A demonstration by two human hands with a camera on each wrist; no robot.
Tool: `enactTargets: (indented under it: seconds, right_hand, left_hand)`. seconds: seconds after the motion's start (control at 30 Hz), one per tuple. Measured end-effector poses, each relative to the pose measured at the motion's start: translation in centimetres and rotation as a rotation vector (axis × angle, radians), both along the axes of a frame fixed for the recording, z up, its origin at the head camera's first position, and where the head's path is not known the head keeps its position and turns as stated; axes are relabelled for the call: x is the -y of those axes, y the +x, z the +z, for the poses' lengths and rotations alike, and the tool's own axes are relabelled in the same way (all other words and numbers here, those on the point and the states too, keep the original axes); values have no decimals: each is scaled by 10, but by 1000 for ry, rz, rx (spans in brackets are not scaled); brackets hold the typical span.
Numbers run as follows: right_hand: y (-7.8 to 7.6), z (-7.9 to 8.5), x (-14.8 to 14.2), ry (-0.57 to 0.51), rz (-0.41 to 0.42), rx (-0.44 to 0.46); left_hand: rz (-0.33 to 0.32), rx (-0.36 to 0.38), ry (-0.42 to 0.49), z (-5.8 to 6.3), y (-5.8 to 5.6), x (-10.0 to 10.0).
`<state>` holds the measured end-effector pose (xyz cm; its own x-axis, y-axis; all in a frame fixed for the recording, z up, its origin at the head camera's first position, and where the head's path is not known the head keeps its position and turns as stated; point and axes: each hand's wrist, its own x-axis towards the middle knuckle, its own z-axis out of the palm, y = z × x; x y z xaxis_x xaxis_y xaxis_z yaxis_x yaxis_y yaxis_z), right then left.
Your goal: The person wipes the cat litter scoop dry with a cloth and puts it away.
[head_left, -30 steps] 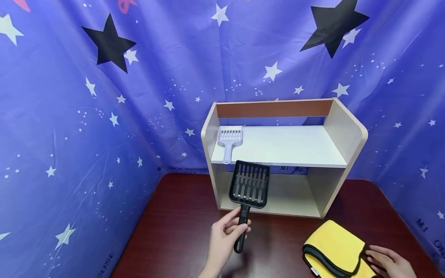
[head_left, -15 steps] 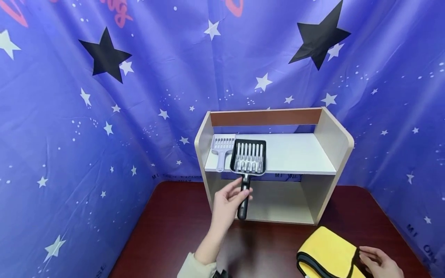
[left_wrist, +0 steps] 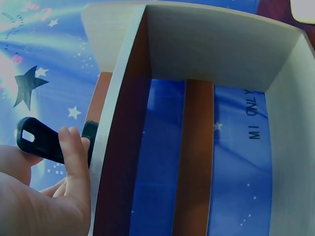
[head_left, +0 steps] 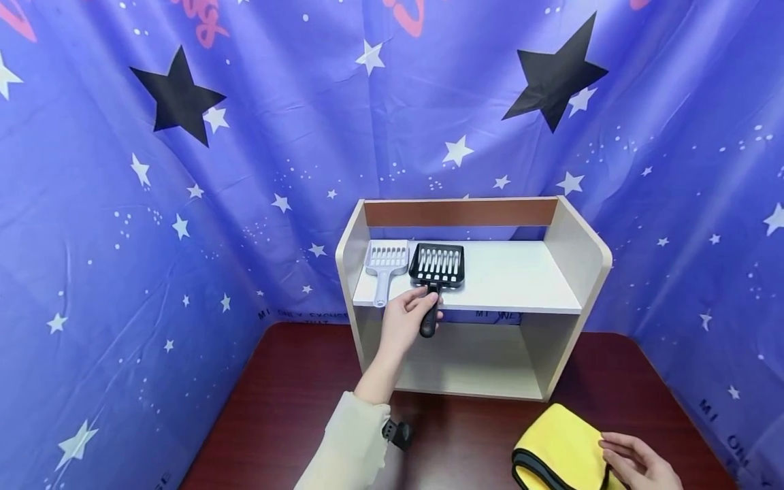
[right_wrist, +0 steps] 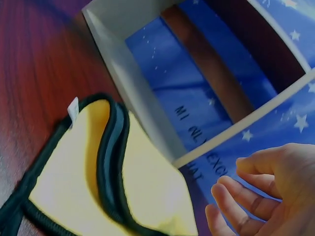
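Observation:
My left hand (head_left: 404, 321) grips the handle of a black slotted litter scoop (head_left: 431, 321), thumb on top. The scoop's head overlaps the white upper board (head_left: 508, 279) of a small shelf, and its handle sticks out past the front edge. Just left of it lies a pale lavender litter scoop (head_left: 382, 278), handle forward. In the left wrist view, the handle end (left_wrist: 42, 140) shows above the fingers. My right hand (head_left: 640, 463) is beside a folded yellow cloth (head_left: 560, 442) with dark edging; in the right wrist view its fingers (right_wrist: 248, 201) curve loosely, holding nothing.
The shelf has a tall right side panel (head_left: 576, 272), a left side panel (head_left: 352, 262) and a lower compartment (head_left: 478, 367). It stands on a dark red table (head_left: 294, 408). A blue star-print curtain (head_left: 275, 136) hangs behind and at both sides.
My left hand has carried the black scoop forward and up from in front of the shelf to over the upper board, beside the lavender scoop. The right hand stays by the cloth.

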<state>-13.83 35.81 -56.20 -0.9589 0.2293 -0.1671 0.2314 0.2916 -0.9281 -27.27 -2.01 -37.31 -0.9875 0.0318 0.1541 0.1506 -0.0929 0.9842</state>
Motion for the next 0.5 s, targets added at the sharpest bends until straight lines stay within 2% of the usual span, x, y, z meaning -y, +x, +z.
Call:
enactTargets:
  seconds: [0.13,0.27,0.4,0.5]
  right_hand:
    - [1,8,11,29,-1,-10]
    - [3,8,19,84,-5,-112]
    - [5,1,22,84,-7,-214]
    - [5,-2,18,47,-5,-220]
  left_hand:
    - [12,17,-7,2,-6,-2]
    - [2,20,21,2,-11,-5]
    - [-60,46,43,6,-13,-8]
    - [-130,54,-5,12,-13,-10]
